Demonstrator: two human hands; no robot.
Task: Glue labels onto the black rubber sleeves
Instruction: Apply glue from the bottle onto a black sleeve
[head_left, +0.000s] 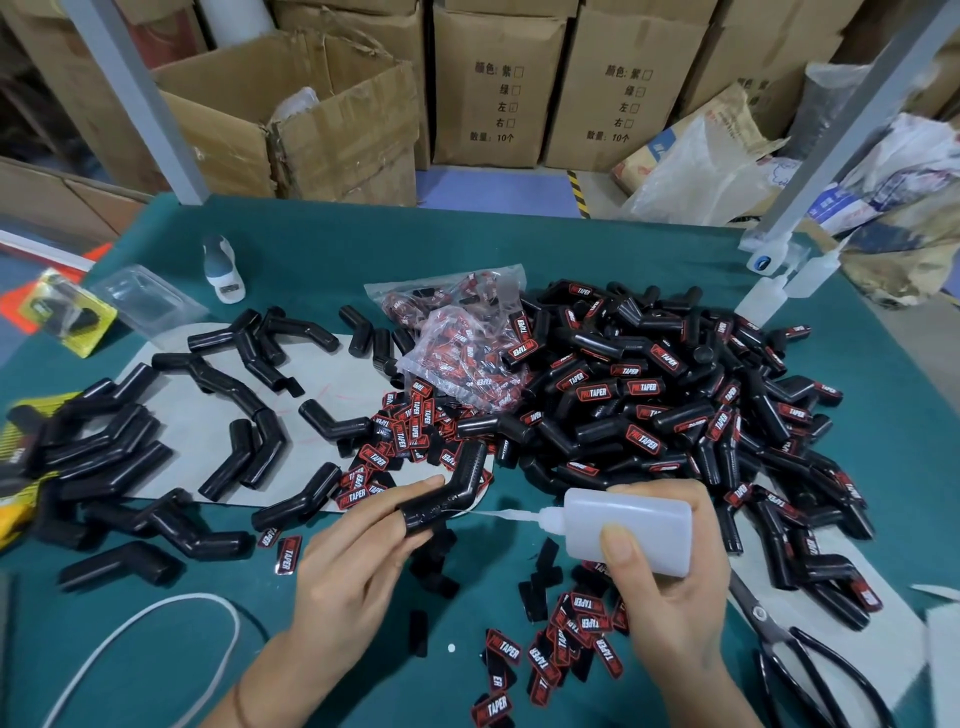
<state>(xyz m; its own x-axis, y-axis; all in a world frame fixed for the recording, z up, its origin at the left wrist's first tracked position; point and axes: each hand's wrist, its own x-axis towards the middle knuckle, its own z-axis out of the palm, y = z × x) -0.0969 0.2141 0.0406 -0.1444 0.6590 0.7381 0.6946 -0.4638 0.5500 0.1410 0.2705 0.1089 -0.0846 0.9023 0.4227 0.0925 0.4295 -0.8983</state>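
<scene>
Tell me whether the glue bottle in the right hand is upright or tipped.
Tipped. The glue bottle lies nearly sideways in the right hand, its nozzle pointing at the black sleeve on the left hand.

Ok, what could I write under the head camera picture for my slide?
Left hand holds a bent black rubber sleeve while the right hand aims a glue bottle at it.
</scene>
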